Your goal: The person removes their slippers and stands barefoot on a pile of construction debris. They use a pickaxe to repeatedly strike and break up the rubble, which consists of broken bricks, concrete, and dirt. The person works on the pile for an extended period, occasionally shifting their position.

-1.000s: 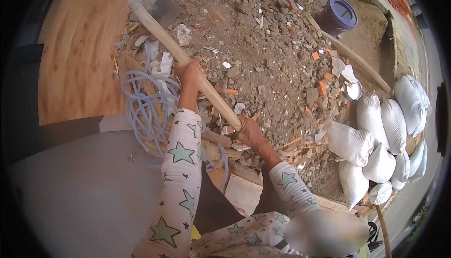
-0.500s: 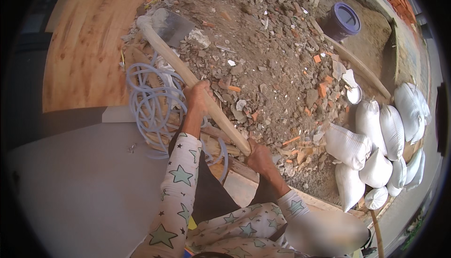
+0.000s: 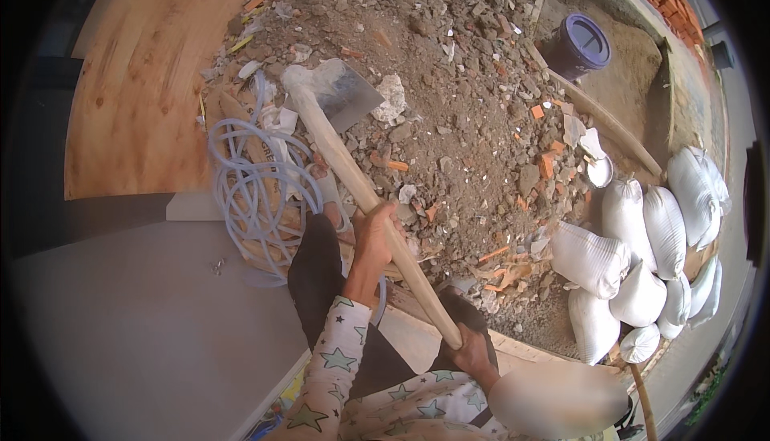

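Observation:
A hoe (image 3: 341, 152) with a thick wooden handle slants across the view in both my hands. My left hand (image 3: 374, 235) is wrapped round the middle of the handle. Lower down, my right hand (image 3: 475, 354) grips the handle's end, close to my body. The wide metal hoe blade (image 3: 351, 97) rests against the rubble heap (image 3: 457, 112), beside a pale broken chunk (image 3: 391, 99). Soil, stones and orange brick bits make up the heap. How deep the blade's edge sits in the soil I cannot tell.
Coiled clear hose (image 3: 241, 160) lies left of the handle, by a plywood sheet (image 3: 144, 96). Several filled white sacks (image 3: 589, 256) are piled at the right. Beyond the heap stand a purple bucket (image 3: 579, 43) and stacked red bricks (image 3: 672, 6). Wooden planks (image 3: 529, 347) edge the near side.
The hoe has been drawn toward me and to the right, its blade now nearer the pale chunk. Both hands have moved down and right, still gripping the handle.

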Motion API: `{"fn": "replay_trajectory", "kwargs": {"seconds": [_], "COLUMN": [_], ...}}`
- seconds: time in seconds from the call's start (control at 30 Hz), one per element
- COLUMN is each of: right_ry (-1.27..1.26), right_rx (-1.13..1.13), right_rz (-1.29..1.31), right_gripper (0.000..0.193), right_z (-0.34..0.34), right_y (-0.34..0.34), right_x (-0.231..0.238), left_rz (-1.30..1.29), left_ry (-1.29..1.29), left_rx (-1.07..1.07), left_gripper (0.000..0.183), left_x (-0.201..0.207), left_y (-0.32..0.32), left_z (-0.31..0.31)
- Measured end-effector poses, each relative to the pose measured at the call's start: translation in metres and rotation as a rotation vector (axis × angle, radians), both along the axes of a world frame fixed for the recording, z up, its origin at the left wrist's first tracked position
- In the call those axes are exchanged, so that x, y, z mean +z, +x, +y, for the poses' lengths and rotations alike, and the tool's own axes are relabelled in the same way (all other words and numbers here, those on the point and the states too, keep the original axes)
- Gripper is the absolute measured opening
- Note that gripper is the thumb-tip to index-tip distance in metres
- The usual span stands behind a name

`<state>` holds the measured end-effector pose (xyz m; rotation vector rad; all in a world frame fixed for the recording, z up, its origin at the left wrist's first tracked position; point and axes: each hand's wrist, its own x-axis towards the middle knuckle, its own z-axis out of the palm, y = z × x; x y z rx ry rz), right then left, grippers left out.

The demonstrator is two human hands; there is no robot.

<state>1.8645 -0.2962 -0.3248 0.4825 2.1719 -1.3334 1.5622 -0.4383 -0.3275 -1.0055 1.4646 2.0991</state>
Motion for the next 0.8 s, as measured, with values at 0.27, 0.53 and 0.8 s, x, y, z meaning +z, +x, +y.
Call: {"fn": "replay_trajectory", "kwargs": {"seconds": [0.27, 0.53, 0.8], "right_ry": [-0.133, -0.287, -0.65], "right_rx": [-0.016, -0.159, -0.427], "right_rz": [0.3, 0.405, -0.013], "right_gripper": [0.035, 0.029, 0.02], "right_z": [-0.032, -0.05, -0.046], "right_y": [-0.172, -0.415, -0.385], "right_x": [-0.021, -0.018, -0.041], "left_rz": [0.711, 0.623, 0.405], "left_ry": [-0.131, -0.389, -0.868], "left_rx": [-0.072, -0.149, -0.409], "left_gripper": [0.043, 0.037, 0.042], "left_x": [0.141, 0.045, -0.034], "left_y": [-0.114, -0.239, -0.234], "left_z": [0.004, 0.017, 0.048]}}
